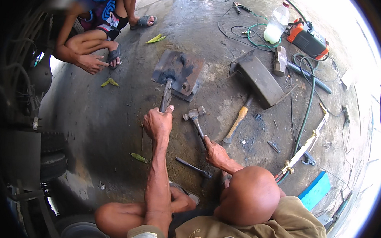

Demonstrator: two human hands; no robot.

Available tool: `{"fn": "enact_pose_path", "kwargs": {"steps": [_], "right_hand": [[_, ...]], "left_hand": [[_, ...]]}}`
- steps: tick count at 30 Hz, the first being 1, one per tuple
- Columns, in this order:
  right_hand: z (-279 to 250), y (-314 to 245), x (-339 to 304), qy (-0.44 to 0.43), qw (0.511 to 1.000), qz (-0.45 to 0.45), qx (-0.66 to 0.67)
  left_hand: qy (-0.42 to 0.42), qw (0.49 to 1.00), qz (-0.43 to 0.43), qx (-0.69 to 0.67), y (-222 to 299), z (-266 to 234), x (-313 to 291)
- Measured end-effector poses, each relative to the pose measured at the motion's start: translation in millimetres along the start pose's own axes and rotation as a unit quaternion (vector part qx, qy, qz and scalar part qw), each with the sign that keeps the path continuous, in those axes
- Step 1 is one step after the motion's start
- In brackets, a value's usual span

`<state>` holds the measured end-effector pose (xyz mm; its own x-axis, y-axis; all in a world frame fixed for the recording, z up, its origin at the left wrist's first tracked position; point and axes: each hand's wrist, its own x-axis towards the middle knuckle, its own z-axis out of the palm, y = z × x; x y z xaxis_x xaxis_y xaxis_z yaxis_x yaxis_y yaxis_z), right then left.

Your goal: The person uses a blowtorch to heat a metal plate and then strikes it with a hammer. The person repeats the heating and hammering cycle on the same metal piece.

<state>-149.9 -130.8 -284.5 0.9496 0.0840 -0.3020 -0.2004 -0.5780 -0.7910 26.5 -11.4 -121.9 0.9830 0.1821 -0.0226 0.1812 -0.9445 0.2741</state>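
My left hand is closed around a pair of metal pliers, whose jaws reach onto a rusty steel plate. The plate lies over another metal piece, has a round hole near its near edge and carries dark scorched patches. What the jaws grip, if anything, is too small to make out. In my right hand is a hammer, held by its handle, with its head low over the floor just nearer than the plate. A socket wrench lies close to my feet.
To the right are a bent steel bracket, a wooden-handled tool, a sledgehammer, a cutting torch with hoses, a plastic bottle and an orange-grey welding machine. A person squats at far left beside vehicle parts.
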Motion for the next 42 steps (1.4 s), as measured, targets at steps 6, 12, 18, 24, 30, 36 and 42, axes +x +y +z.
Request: {"fn": "enact_pose_path", "kwargs": {"steps": [6, 12, 18, 24, 30, 36, 42], "right_hand": [[-2, -11, 6, -0.055, 0.998, 0.018, -0.023], [-6, -5, 7, -0.042, 0.999, 0.008, 0.016], [-6, 2, 1, 0.003, 0.996, -0.006, 0.093], [-29, -11, -1, -0.003, 0.985, 0.034, 0.17], [-39, -15, 1, -0.005, 0.975, 0.067, 0.211], [-40, -15, 6, -0.026, 0.965, 0.082, 0.247], [-35, -13, 11, -0.04, 0.96, 0.101, 0.258]], "left_hand": [[0.031, 0.999, -0.022, -0.006, 26, 10, 16], [-0.004, 0.999, -0.01, -0.037, 7, 9, 36], [-0.04, 0.999, -0.002, -0.031, -15, -3, 59], [-0.103, 0.977, 0.005, -0.186, -50, -29, 103], [-0.157, 0.966, 0.035, -0.201, -87, -49, 156], [-0.17, 0.969, 0.046, -0.172, -94, -57, 184], [-0.182, 0.968, 0.039, -0.166, -97, -59, 194]]}}
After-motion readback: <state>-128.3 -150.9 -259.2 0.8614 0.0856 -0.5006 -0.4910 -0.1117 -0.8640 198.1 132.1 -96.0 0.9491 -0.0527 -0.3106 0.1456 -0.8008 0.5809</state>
